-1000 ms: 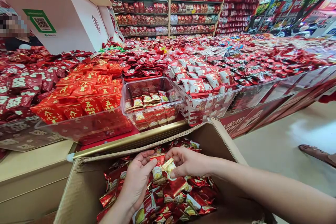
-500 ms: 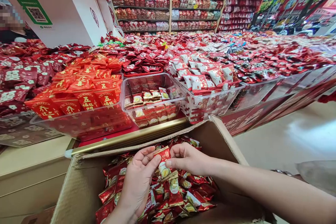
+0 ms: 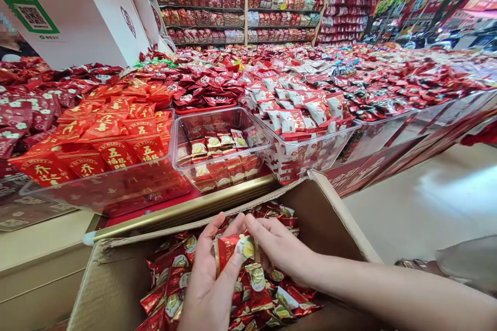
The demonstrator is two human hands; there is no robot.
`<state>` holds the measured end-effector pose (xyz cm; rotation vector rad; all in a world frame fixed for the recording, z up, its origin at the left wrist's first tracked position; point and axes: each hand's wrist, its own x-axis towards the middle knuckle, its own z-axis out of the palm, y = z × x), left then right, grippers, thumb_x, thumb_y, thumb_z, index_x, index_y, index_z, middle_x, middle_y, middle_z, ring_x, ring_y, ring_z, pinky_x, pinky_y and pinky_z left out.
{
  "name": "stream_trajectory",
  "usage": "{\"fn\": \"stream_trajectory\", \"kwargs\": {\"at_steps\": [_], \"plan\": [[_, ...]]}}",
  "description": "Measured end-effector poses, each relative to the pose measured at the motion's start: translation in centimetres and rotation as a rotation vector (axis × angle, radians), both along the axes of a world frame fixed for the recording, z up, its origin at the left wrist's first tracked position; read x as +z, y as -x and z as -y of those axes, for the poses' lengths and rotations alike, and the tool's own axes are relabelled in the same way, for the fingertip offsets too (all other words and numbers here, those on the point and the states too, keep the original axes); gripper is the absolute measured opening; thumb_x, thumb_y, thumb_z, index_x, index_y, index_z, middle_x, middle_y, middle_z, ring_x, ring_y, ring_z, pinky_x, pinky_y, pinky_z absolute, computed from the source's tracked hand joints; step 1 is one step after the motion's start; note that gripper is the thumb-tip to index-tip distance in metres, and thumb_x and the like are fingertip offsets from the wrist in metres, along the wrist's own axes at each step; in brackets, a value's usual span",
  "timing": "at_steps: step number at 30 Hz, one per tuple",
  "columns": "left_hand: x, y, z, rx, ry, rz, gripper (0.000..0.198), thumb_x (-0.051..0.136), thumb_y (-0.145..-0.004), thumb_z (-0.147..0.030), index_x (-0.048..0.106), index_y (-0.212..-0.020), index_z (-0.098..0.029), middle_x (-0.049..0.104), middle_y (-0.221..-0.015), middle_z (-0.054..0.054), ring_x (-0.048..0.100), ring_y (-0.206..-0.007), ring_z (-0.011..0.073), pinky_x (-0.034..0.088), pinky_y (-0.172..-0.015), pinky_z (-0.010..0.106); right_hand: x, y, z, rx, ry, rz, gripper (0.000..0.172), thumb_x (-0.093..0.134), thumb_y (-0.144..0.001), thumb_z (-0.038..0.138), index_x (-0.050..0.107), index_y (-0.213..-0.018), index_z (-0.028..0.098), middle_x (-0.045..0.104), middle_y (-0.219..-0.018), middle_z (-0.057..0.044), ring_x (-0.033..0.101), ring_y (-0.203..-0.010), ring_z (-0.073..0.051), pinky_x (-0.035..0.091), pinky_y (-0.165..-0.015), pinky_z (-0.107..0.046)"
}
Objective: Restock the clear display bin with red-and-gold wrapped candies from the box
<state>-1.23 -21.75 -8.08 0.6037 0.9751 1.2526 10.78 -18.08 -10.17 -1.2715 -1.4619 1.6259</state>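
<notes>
Over an open cardboard box [image 3: 334, 227] full of red and gold candy packets [image 3: 267, 289], both my hands hold a small stack of the same packets [image 3: 233, 248]. My left hand [image 3: 212, 279] grips the stack from the left with thumb in front. My right hand [image 3: 277, 248] presses the stack from the right, fingers curled around it. Just beyond the box stands a clear plastic bin [image 3: 221, 147], partly filled with matching packets.
A long display counter holds many clear bins: orange-red packets [image 3: 104, 134] at left, red and white packets [image 3: 303, 114] at right. A white box [image 3: 77, 15] stands at back left. Shelves of red goods [image 3: 240, 0] line the rear. Bare floor [image 3: 427, 201] lies to the right.
Both hands gathered packets from the box into a stack and raised it slightly; the view has shifted a little to the right.
</notes>
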Motion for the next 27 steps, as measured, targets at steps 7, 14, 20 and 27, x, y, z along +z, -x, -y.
{"fn": "stream_trajectory", "kwargs": {"at_steps": [7, 14, 20, 27], "plan": [[-1.2, 1.3, -0.7, 0.104, -0.007, -0.581, 0.035, 0.05, -0.071, -0.052, 0.057, -0.085, -0.02, 0.065, -0.082, 0.001, 0.057, -0.081, 0.0191, 0.042, -0.074, 0.027, 0.0, 1.7, 0.2, -0.113, -0.392, 0.154, 0.043, 0.032, -0.082, 0.047, 0.032, -0.052, 0.016, 0.027, -0.051, 0.004, 0.023, -0.049, -0.006, 0.02, -0.044, -0.02], [-1.9, 1.9, -1.1, 0.037, -0.131, -0.671, 0.033, 0.047, -0.073, -0.05, 0.051, -0.063, -0.019, 0.049, -0.056, -0.004, 0.044, -0.054, 0.0122, 0.038, -0.052, 0.021, -0.4, 2.0, 1.2, -0.148, -0.441, 0.153, 0.043, 0.025, -0.086, 0.042, 0.027, -0.052, 0.016, 0.025, -0.049, 0.004, 0.022, -0.047, -0.006, 0.019, -0.044, -0.021], [-2.3, 2.3, -1.1, -0.023, -0.119, -0.62, 0.03, 0.053, -0.071, -0.046, 0.05, -0.058, -0.018, 0.044, -0.054, -0.005, 0.04, -0.051, 0.0109, 0.035, -0.049, 0.02, -0.5, 0.6, 1.1, 0.015, -0.255, 0.029, 0.042, 0.028, -0.084, 0.045, 0.029, -0.054, 0.016, 0.024, -0.052, 0.004, 0.022, -0.049, -0.005, 0.022, -0.044, -0.019], [-1.1, 3.1, -1.1, -0.016, -0.159, -0.697, 0.037, 0.058, -0.066, -0.047, 0.043, -0.047, -0.018, 0.034, -0.046, -0.007, 0.031, -0.046, 0.0081, 0.029, -0.042, 0.017, 2.5, -1.0, 0.8, 0.25, -0.025, -0.061, 0.025, 0.058, -0.07, 0.035, 0.051, -0.081, 0.014, 0.048, -0.062, 0.002, 0.04, -0.053, -0.005, 0.033, -0.049, -0.017]]}}
